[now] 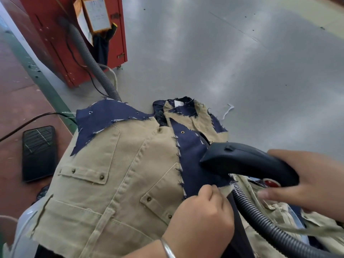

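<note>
Cloth of a tan jacket [111,183], coarse twill with navy panels, frayed edges, flap pockets and metal snaps, lies spread over the grey table [242,71]. The left hand [201,220], fingers curled, pinches the lower edge of the jacket's navy front strip. Just right of it, the right hand [312,179] grips the rear of a smooth, curved black nozzle [245,161], whose tip rests on that strip. A ribbed grey hose [270,226] trails from the nozzle across the jacket.
</note>
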The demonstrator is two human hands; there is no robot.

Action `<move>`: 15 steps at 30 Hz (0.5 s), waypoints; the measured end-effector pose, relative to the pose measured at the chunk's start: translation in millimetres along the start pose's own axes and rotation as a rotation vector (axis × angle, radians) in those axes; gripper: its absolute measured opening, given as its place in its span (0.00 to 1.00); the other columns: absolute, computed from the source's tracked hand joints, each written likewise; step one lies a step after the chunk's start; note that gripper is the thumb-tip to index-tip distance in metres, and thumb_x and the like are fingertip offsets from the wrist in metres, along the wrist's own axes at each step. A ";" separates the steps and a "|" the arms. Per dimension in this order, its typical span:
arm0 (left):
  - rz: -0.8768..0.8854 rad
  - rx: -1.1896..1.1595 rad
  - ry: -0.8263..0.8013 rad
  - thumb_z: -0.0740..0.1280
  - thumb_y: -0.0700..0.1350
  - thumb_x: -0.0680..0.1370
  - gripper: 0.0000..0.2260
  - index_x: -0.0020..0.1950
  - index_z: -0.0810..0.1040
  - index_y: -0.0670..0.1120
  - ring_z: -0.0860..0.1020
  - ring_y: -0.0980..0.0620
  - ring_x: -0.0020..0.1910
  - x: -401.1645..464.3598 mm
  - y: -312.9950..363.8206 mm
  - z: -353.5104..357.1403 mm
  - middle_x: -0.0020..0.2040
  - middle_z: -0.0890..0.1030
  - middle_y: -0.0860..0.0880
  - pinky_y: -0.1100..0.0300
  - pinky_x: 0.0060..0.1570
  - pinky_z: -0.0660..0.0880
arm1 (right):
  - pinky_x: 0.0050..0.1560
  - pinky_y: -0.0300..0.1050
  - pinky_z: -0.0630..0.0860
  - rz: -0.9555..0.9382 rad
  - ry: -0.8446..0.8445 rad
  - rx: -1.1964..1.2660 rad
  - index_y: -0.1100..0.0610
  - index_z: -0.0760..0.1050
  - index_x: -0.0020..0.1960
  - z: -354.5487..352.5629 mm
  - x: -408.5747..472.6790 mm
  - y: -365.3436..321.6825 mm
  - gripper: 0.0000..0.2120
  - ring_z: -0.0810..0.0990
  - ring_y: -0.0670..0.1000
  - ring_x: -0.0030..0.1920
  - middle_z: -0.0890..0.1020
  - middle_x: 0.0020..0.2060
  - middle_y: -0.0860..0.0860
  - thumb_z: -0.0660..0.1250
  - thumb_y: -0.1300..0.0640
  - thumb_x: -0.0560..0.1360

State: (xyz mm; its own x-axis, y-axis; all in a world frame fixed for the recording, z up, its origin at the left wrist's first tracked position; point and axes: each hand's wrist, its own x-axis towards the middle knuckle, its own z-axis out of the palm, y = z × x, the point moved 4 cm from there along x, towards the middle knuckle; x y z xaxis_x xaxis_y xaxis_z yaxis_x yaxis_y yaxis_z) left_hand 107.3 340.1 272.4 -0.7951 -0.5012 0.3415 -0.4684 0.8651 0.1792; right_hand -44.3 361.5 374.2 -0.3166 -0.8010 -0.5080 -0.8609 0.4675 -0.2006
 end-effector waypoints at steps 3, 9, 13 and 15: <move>0.008 -0.048 -0.023 0.62 0.37 0.67 0.11 0.32 0.81 0.49 0.74 0.54 0.29 1.8 -6.1 0.0 0.30 0.78 0.53 0.64 0.20 0.62 | 0.22 0.39 0.73 -0.054 0.019 0.025 0.43 0.74 0.41 -5.2 25.1 -11.0 0.17 0.76 0.45 0.19 0.80 0.25 0.43 0.77 0.38 0.60; -0.043 -0.252 -0.183 0.67 0.41 0.60 0.11 0.39 0.81 0.50 0.76 0.54 0.36 4.5 -13.8 1.2 0.36 0.79 0.56 0.63 0.22 0.72 | 0.23 0.49 0.78 -0.136 0.012 0.044 0.51 0.73 0.41 -22.2 85.9 -38.0 0.17 0.78 0.50 0.20 0.79 0.22 0.50 0.78 0.45 0.67; -0.090 -0.410 -0.224 0.68 0.36 0.59 0.12 0.40 0.78 0.46 0.75 0.50 0.38 7.4 -17.2 0.7 0.38 0.78 0.52 0.59 0.26 0.75 | 0.25 0.46 0.76 -0.105 0.076 0.042 0.60 0.73 0.45 -35.9 119.6 -52.4 0.18 0.77 0.54 0.22 0.81 0.28 0.58 0.78 0.49 0.70; -0.079 -0.490 -0.240 0.66 0.35 0.62 0.10 0.41 0.76 0.43 0.74 0.47 0.41 9.2 -16.9 -2.5 0.40 0.78 0.49 0.57 0.31 0.75 | 0.19 0.41 0.71 -0.082 0.125 0.058 0.60 0.73 0.45 -47.8 118.9 -47.6 0.18 0.76 0.51 0.20 0.80 0.24 0.56 0.78 0.50 0.70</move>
State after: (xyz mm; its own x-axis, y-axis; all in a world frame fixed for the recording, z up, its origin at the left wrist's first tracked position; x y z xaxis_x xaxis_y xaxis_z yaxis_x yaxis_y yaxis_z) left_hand 108.9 320.9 274.8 -0.8570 -0.5056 0.0997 -0.3419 0.7027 0.6240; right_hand -60.0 226.1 363.4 -0.2966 -0.8759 -0.3805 -0.8627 0.4166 -0.2867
